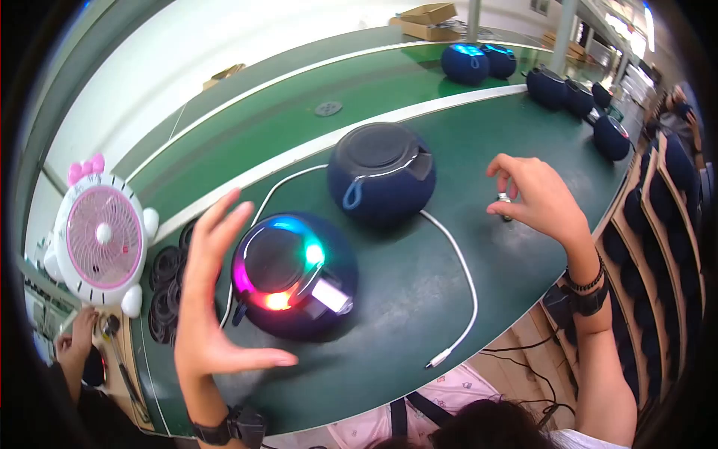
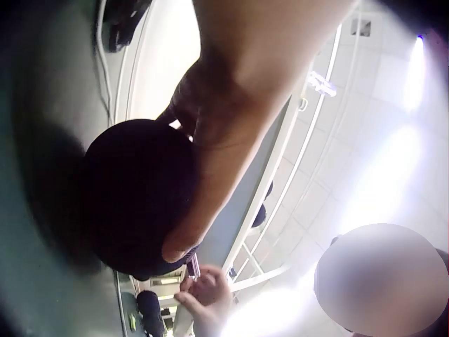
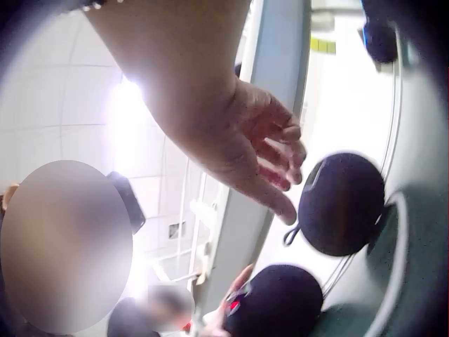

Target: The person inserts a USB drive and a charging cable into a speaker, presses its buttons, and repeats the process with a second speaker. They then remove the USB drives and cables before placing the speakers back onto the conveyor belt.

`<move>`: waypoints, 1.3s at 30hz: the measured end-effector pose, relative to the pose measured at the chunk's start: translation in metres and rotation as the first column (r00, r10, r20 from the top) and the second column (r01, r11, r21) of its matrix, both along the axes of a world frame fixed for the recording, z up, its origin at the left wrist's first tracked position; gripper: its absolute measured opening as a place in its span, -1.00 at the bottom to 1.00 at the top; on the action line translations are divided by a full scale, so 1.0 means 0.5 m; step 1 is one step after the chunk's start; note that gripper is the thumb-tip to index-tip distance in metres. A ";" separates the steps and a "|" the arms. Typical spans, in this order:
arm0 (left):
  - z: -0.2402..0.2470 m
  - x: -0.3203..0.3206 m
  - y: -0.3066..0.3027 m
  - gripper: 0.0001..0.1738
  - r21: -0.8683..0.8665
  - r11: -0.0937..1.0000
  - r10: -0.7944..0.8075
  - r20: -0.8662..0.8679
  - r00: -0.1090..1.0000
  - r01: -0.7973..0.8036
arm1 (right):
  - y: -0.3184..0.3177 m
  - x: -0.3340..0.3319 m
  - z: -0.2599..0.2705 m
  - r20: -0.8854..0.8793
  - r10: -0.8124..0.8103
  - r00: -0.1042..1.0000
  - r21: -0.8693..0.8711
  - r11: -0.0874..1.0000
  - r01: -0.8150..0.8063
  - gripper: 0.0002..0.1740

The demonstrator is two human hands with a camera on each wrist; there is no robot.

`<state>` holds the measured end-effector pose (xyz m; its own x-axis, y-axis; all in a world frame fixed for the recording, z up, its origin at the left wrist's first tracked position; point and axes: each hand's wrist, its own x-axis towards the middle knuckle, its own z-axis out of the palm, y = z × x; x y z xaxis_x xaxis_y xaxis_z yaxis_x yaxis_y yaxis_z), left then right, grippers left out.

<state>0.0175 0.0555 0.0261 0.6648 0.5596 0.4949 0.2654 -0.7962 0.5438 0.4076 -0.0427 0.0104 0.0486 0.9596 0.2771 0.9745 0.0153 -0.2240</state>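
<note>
A round dark blue speaker [image 1: 340, 299] with a ring of coloured lights and a white flap stands on the green table. Around its near left side my left hand [image 1: 206, 299] spreads, thumb and fingers wide apart; in the left wrist view, the thumb overlaps the dark speaker [image 2: 137, 196]. A second dark speaker [image 1: 381, 183], unlit and with a blue loop strap, stands behind it. To the right, my right hand [image 1: 542, 196] hovers with loosely bent fingers and nothing visibly gripped. A small metallic piece [image 1: 507, 207] shows between its thumb and fingers in the head view.
A white cable [image 1: 470, 288] curves across the table. At left stand a pink-and-white fan [image 1: 103, 236] and black rings [image 1: 164, 299]. Lit speakers [image 1: 465, 65] and further dark ones [image 1: 546, 88] are at the back right. Racked speakers [image 1: 651, 247] line the right side. Another person's hand [image 1: 78, 333] appears lower left.
</note>
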 end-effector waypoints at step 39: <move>0.055 0.298 0.191 0.38 -0.406 0.780 -0.619 -0.388 0.683 0.476 | 0.086 -0.036 -0.038 -0.958 0.280 -0.060 0.263 0.778 -0.571 -0.79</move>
<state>0.1664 0.1508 0.0537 0.9946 0.0710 -0.0759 0.1036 -0.7350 0.6701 0.3898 0.0003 -0.0086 -0.3241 0.9159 0.2369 -0.2510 0.1582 -0.9550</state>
